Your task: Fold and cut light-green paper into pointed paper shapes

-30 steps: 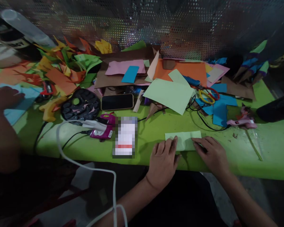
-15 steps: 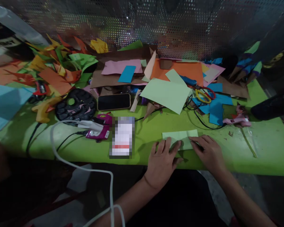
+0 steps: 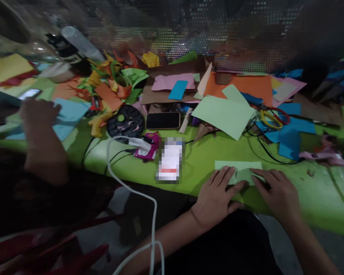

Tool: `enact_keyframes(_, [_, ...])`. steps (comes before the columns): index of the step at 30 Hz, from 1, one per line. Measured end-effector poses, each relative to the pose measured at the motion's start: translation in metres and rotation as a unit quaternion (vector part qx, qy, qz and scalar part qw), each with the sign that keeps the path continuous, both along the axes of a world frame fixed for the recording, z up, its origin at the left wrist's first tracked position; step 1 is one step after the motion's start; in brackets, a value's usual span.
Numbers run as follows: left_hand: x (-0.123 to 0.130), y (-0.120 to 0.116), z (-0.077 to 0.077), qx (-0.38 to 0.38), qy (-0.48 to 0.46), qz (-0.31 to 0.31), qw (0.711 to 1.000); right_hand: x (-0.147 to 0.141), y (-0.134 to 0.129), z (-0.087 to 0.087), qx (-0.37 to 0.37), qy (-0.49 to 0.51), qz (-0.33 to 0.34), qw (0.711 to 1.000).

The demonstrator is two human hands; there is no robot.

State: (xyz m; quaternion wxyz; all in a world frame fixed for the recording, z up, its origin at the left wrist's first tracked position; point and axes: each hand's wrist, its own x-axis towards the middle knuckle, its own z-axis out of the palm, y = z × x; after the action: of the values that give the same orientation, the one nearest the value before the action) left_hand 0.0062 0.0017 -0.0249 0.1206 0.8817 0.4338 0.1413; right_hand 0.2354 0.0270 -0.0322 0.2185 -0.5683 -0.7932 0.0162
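A folded strip of light green paper [image 3: 242, 167] lies on the green tabletop near its front edge. My left hand [image 3: 216, 194] rests on the strip's left part, palm down, fingers stretched out and thumb apart. At the strip's right end is my right hand [image 3: 281, 191], its thumb and forefinger on the paper and the other fingers bent. Part of the paper's lower edge is hidden under my fingers. Left of my hands lies a phone with a lit, blurred-out screen [image 3: 169, 160].
Behind my hands lie light green sheets [image 3: 223, 114], scissors with red and yellow handles [image 3: 271, 117] and a dark phone [image 3: 163, 120]. A pink glue gun [image 3: 322, 156] is at right. A white cable [image 3: 153, 214] hangs before the table. Another person's hand [image 3: 38, 112] is at far left.
The view has swung left, so everything sits further right. Another person's arm and a lit phone now show at the far left. My hands stay on the folded paper.
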Motion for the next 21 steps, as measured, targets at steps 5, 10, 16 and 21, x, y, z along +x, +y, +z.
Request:
enact_keyframes(5, [0.001,-0.001,0.001,-0.001,0.008,-0.002,1.000,-0.002,-0.013,0.007,0.086,-0.009,-0.018,0.996])
enact_keyframes(10, [0.001,-0.002,-0.001,0.000,0.021,-0.009,1.000,-0.013,-0.042,0.004,0.054,-0.028,0.115,0.992])
enact_keyframes(16, [-0.001,-0.002,0.000,0.017,0.018,-0.010,1.000,-0.004,-0.057,-0.013,0.009,-0.049,0.142,0.989])
enact_keyframes(21, [-0.005,-0.001,0.001,0.024,0.028,-0.018,0.999,0.011,-0.060,-0.012,0.031,-0.075,0.116,0.990])
